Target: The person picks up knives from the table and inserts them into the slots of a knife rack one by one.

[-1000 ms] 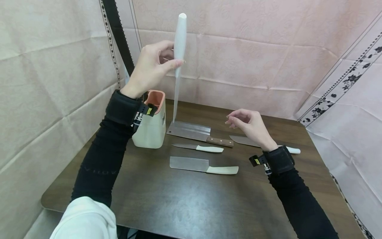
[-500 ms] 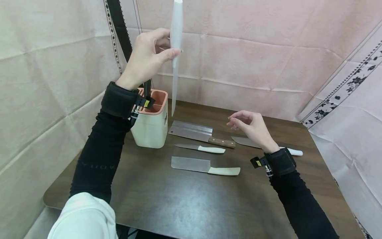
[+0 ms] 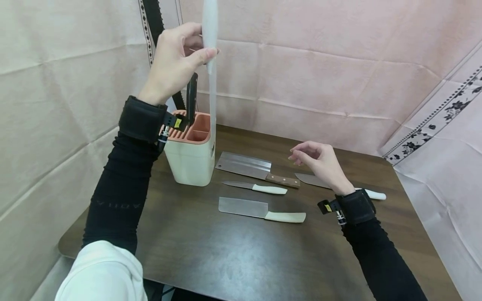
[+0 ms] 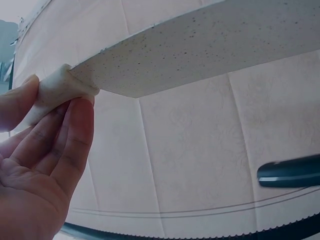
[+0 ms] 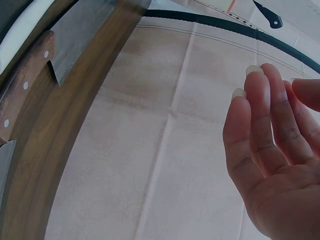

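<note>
Brown table (image 3: 241, 255) | left hand (image 3: 171, 58) pinches white-handled knife (image 3: 209, 21) (now higher, further left) | right hand (image 3: 320, 163) loosely curled

At the top of the head view you see a white-handled knife (image 3: 212, 79); left of centre, a cream holder (image 3: 190, 165) with a salmon-pink top; mid-frame, a brown-handled cleaver (image 3: 246, 167); at upper right, a white border (image 3: 444, 119) patterned with black flowers (image 3: 459, 105).
</note>
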The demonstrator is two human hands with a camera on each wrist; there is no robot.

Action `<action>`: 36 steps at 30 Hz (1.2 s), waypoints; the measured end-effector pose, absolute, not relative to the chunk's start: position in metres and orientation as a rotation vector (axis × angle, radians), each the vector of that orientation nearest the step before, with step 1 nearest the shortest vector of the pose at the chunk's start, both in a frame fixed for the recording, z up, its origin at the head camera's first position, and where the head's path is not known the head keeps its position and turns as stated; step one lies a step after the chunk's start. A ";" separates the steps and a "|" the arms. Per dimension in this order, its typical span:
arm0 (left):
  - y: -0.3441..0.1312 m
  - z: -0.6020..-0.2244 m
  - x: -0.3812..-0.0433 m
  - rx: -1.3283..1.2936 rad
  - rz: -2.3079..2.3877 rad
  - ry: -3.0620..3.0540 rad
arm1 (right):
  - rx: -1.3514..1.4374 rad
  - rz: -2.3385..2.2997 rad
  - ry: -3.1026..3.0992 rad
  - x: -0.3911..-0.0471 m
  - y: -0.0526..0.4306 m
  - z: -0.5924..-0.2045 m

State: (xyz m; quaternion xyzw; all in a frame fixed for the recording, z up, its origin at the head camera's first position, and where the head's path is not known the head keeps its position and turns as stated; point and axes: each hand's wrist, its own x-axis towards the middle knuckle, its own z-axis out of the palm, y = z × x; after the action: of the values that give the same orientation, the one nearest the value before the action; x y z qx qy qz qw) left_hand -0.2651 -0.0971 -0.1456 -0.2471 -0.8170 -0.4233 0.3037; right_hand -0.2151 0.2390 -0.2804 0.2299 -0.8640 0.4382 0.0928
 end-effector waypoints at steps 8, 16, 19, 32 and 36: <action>-0.109 -0.144 -0.264 -0.621 -1.124 -2.152 | 0.674 1.327 -2.571 -0.214 0.241 -0.283; -0.124 -0.142 -0.260 -0.615 -1.080 -2.140 | 0.712 1.327 -2.548 -0.214 0.244 -0.282; -0.129 -0.142 -0.260 -0.593 -1.077 -2.152 | 0.710 1.330 -2.548 -0.214 0.244 -0.283; -0.140 -0.142 -0.262 -0.521 -1.073 -2.179 | 0.701 1.304 -2.557 -0.216 0.246 -0.284; -0.140 -0.145 -0.264 -0.508 -1.085 -2.194 | 0.698 1.313 -2.545 -0.224 0.252 -0.292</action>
State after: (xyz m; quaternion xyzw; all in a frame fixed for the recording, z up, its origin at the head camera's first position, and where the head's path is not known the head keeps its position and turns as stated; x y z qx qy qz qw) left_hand -0.2639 -0.1397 -0.1450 -0.1930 -0.8329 -0.4118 0.3154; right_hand -0.2235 0.2523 -0.2916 0.2356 -0.8595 0.4432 0.0967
